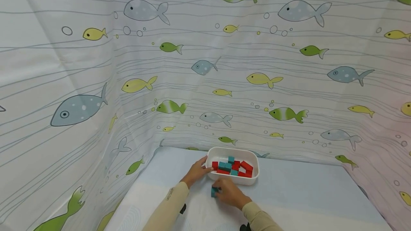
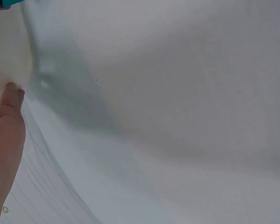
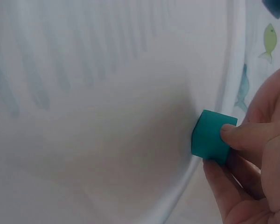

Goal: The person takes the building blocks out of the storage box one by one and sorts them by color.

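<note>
A white plastic tub (image 1: 251,180) stands on the table with red and teal blocks inside. My left hand (image 1: 196,172) holds the tub's left end, its thumb at the front rim and fingers along the side. In the left wrist view, only part of the left hand (image 2: 8,126) shows against the tub's pale wall. Just in front of the tub, my right hand (image 1: 230,192) pinches a teal block (image 1: 214,191) near the tabletop. The right wrist view shows this teal block (image 3: 212,135) between thumb and fingertips.
The table (image 1: 298,191) has a pale blue and white cover. Behind it and to both sides hangs a white curtain (image 1: 179,81) printed with fish. Inside the tub, a teal block (image 1: 231,159) sits toward the back, with red blocks (image 1: 246,165) at the right.
</note>
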Tool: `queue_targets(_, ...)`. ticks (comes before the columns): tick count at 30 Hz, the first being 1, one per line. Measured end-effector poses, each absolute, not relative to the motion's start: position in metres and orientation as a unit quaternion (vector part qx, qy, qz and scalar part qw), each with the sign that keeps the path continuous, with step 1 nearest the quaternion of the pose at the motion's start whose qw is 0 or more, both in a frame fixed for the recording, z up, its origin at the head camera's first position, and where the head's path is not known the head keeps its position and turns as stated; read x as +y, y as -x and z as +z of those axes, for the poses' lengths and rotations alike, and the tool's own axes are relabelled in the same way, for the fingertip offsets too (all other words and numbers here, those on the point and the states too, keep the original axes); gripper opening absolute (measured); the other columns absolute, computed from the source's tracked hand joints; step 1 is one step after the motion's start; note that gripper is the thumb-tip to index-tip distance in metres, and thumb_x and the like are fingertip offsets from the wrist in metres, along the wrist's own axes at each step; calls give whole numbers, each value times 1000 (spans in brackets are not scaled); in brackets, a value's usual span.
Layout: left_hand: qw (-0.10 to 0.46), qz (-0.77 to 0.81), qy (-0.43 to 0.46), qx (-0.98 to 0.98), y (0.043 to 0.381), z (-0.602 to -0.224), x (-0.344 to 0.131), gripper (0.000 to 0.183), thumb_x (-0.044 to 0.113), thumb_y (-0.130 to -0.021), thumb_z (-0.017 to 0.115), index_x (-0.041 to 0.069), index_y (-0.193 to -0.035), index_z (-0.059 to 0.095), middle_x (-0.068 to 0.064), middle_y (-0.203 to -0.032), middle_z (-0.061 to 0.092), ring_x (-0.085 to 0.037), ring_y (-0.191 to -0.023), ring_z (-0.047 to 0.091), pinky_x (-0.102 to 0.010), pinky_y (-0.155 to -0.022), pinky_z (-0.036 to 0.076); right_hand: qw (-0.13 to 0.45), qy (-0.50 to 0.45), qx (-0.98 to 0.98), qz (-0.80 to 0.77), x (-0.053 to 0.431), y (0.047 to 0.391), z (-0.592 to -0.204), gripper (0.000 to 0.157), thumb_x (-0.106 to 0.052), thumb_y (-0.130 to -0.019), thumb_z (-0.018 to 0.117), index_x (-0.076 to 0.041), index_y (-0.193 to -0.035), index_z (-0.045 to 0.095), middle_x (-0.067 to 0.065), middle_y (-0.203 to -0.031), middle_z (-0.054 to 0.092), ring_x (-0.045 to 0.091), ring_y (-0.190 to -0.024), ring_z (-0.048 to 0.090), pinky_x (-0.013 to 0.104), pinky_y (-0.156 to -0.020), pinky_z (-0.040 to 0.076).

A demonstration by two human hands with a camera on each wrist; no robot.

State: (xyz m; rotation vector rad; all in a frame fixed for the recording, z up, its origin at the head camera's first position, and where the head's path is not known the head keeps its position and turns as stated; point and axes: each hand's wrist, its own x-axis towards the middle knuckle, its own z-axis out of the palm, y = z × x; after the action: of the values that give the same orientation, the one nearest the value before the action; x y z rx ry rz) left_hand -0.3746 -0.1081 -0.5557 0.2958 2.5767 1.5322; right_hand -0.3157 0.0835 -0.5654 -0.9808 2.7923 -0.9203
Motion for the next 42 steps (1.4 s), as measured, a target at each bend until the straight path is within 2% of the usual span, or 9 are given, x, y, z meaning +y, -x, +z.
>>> queue_targets(11,69,503,-79,858,374,-556,-106,71,27,-93,68,7,-152,34,-16,-153,36,-39,-128,49,-52,-101,44,31,305,900,-309,84,314,-569,33,-12,-82,79,-6,-114,73,-5,-105,71,9,-96,64,27,-84,56)
queue_targets(19,66,500,-76,860,374,-556,-105,71,28,-93,68,8,-152,34,-16,-153,36,-39,-128,49,-52,-101,45,27,305,900,-310,87,312,-564,40,-16,-80,81,-6,-117,71,-4,-109,70,14,-100,63,33,-86,56)
queue_targets(25,62,511,-99,852,372,-555,-107,71,25,-93,67,3,-151,32,-18,-153,36,-40,-127,49,-52,-102,44,23,321,891,-320,93,315,-554,45,-21,-81,81,-5,-121,68,2,-114,70,18,-100,66,31,-82,57)
queue_targets(30,60,518,-118,845,373,-556,-108,71,24,-94,67,1,-151,31,-20,-152,35,-41,-128,48,-52,-102,43,-17,333,884,-327,98,322,-541,37,-20,-84,79,-7,-118,70,2,-111,71,22,-97,67,29,-81,57)
queue_targets(35,59,521,-120,843,372,-555,-108,70,22,-94,67,2,-151,31,-20,-152,35,-42,-128,48,-53,-102,43,-82,341,878,-326,109,332,-535,36,-20,-84,78,-7,-117,70,0,-106,71,22,-94,67,32,-81,58)
queue_targets(39,61,515,-112,848,370,-552,-107,71,24,-94,67,1,-151,32,-20,-152,35,-42,-128,48,-52,-103,43,-123,343,874,-321,117,342,-531,32,-14,-83,78,-3,-112,71,10,-102,72,26,-90,67,37,-80,59)
queue_targets(42,62,507,-105,853,370,-551,-106,74,28,-93,67,0,-151,31,-20,-152,35,-42,-128,48,-52,-102,43,-125,327,877,-328,124,349,-527,27,-8,-83,77,0,-108,72,13,-99,71,28,-88,67,40,-79,58)
